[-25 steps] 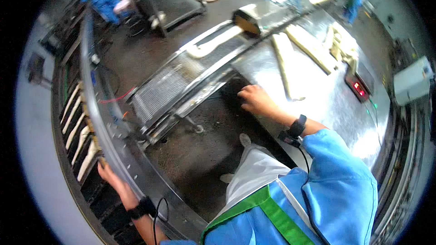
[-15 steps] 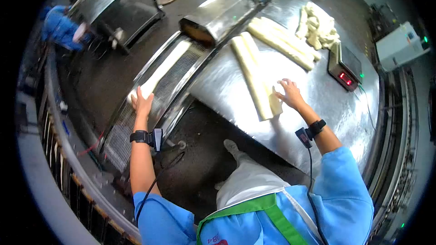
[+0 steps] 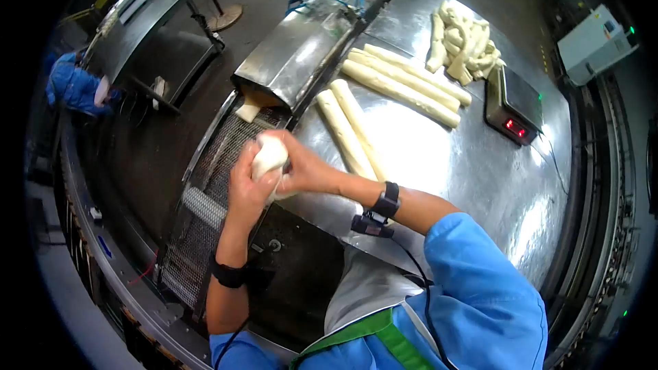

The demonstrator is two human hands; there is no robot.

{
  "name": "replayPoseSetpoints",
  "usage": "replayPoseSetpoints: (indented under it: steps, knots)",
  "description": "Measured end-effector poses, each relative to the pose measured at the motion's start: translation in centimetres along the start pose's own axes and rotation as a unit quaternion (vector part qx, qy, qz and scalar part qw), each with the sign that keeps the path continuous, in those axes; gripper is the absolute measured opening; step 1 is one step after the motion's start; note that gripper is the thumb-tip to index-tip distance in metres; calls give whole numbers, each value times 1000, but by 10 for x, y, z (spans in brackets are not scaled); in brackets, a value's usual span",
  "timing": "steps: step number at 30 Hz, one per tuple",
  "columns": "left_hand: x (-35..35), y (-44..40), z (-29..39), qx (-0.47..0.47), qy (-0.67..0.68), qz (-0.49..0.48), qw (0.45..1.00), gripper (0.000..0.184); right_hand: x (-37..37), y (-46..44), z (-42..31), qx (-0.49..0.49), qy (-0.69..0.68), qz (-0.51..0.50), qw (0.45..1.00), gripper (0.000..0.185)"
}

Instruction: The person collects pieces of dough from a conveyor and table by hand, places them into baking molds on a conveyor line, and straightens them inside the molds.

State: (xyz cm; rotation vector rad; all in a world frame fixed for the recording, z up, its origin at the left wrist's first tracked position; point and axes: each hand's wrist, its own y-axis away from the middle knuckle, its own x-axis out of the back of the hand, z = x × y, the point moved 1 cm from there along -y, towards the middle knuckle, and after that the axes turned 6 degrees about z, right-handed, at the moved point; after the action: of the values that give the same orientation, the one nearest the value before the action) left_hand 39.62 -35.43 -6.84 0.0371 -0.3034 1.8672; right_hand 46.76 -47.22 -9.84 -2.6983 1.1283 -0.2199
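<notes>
Fingers (image 3: 248,161) of 2 hands around white dough (image 3: 271,155), dough between them.

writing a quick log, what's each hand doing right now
Left hand: closed around the piece of dough.
Right hand: closed on the same dough, from the other side.

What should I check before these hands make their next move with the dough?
1. Dough held by both left hand and right hand: ok.
2. Belt free of other pieces: not ok, a strip lies at the machine's mouth.
3. Bare room on the table between near rolls and scale: ok.
4. Scale lit: ok, red digits show.
5. Scale reading: cannot tell, digits too blurred.
6. Belt stopped: cannot tell.
</notes>
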Motion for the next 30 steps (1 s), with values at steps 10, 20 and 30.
replayPoseSetpoints:
  steps: [10, 20, 30]
  knots:
    - [-173, -122, 39, -168, 225, -149, 948, 35, 263, -66, -95, 39, 238, 331, 912, 12]
    - [-135, -58, -136, 274, -55, 61, 958, 26, 302, 29, 2, -208, 469, 52, 857, 34]
    - [-135, -24, -95, 258, 495, 58, 828, 41, 103, 26, 24, -315, -93, -32, 944, 45]
